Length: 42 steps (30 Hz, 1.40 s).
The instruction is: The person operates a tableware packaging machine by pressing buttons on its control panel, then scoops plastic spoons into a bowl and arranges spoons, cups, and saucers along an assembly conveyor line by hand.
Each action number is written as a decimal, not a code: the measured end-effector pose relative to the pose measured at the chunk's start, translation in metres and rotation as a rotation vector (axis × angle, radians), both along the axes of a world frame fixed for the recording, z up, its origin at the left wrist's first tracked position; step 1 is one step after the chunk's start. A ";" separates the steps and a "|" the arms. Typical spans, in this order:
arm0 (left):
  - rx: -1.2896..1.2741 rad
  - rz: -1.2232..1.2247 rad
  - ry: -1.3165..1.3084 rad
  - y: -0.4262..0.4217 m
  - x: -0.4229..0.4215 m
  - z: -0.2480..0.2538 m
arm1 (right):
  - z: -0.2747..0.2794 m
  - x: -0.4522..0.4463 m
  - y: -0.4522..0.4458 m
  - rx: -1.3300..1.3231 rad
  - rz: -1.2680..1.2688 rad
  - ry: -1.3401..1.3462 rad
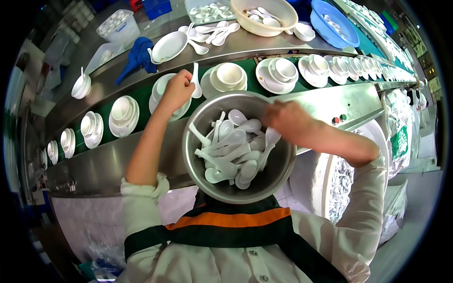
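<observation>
A steel bowl [286, 160] full of white spoons [236, 146] rests in front of my body, at the edge of the green conveyor [153, 137]. My left hand [179, 88], fingers closed, is over a plate-and-cup set [163, 85] on the belt. Right beside its fingertips a white spoon [196, 82] stands with its handle up; whether the fingers grip it I cannot tell. My right hand [283, 118] is blurred above the bowl's right side, with a spoon [271, 137] just below its fingers.
More plate-and-cup sets [124, 116] line the belt on both sides. Behind it, a steel shelf [245, 45] bears a plate [170, 46], loose spoons, a blue cloth [138, 57], a cream basin [264, 29] and a blue basin [347, 35]. A large white tub [321, 184] stands at the right.
</observation>
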<state>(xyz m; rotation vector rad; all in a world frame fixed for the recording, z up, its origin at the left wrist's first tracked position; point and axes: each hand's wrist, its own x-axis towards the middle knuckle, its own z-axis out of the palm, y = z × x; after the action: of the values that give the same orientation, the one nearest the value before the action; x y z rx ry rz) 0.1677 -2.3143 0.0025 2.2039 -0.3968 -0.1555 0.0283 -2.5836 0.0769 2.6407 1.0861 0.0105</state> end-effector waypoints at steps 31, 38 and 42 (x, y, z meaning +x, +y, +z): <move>-0.139 0.162 0.172 -0.123 -0.045 0.039 | -0.089 0.086 -0.211 0.833 -0.854 0.470; 0.006 0.112 0.360 -0.115 0.006 -0.055 | -0.056 0.077 -0.190 0.926 -0.721 0.259; 0.361 0.290 -0.318 -0.104 -0.014 -0.019 | -0.017 0.034 -0.158 0.584 -0.039 -0.110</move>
<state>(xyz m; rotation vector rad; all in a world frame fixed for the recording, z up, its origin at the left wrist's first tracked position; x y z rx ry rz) 0.1535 -2.4179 -0.0165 2.6235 -0.2281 0.3078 0.0626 -2.7416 0.0600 3.1155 1.1261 0.5351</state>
